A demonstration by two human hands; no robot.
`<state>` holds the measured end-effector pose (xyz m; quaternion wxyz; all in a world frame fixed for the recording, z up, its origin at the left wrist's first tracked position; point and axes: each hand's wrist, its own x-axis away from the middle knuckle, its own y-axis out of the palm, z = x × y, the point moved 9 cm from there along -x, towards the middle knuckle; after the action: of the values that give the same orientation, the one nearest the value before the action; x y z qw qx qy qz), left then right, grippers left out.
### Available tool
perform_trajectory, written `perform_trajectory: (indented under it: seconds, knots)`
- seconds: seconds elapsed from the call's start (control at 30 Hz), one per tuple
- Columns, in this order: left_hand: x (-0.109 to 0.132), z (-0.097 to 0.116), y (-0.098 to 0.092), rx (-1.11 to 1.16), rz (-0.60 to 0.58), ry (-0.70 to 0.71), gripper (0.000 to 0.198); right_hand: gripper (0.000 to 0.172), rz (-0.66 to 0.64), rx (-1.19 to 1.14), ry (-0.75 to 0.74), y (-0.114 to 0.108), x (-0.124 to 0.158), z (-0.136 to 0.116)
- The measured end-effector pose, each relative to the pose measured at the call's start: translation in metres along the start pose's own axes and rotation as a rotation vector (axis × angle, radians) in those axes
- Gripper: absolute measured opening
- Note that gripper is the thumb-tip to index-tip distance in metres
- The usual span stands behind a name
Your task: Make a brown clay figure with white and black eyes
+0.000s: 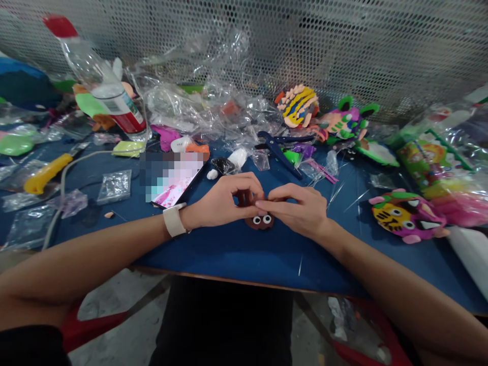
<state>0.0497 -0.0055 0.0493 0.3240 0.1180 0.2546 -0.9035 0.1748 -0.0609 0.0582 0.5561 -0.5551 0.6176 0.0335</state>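
Observation:
A brown clay figure [261, 225] with two round white-and-black eyes lies on the blue table in front of me, partly covered by my fingers. My left hand [226, 201] arches over it from the left, thumb and fingertips pinched close together. From the other side my right hand [301, 207] meets it, fingers also pressed together, just above the eyes. Whatever sits between the fingertips is too small or hidden to make out. Bits of white clay [238, 158] and a wrapped black piece [224, 165] lie just beyond my left hand.
A phone [183, 178] lies left of my hands. Dark-blue pliers [280, 152] rest behind them, a yellow-handled cutter [48, 173] far left. A plastic bottle [118, 107] tilts at the back left. Finished clay figures, one a purple-and-yellow face [409, 216], and clear wrappers surround the work spot.

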Motion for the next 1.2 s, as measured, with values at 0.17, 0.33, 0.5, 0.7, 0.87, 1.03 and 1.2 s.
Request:
perform_trajectory:
  seconds: [0.17,0.33,0.5,0.7,0.87,1.03,1.2]
  knots:
    - [0.001,-0.001,0.001,-0.047,-0.006,0.032,0.014,0.013,0.021,0.065,-0.193,-0.004,0.001,-0.010]
    - [0.000,-0.002,0.003,-0.083,-0.018,0.042,0.013,0.007,0.019,0.087,-0.272,-0.004,0.001,-0.014]
    - [0.000,-0.001,-0.007,-0.105,0.085,0.036,0.020,0.010,0.068,0.111,-0.264,-0.007,-0.001,-0.016]
    - [0.000,0.001,-0.006,-0.101,0.064,0.064,0.010,0.013,0.054,0.092,-0.269,-0.006,-0.002,-0.017]
    - [-0.001,-0.001,-0.005,-0.042,0.031,0.015,0.011,0.013,0.055,0.099,-0.251,-0.006,-0.001,-0.014]
    - [-0.002,-0.006,0.001,-0.019,-0.023,-0.010,0.018,0.015,0.063,0.066,-0.235,-0.007,0.001,-0.012]
    - [-0.001,-0.007,0.003,-0.077,-0.040,0.010,0.015,0.013,0.028,0.061,-0.216,-0.002,0.002,-0.009]
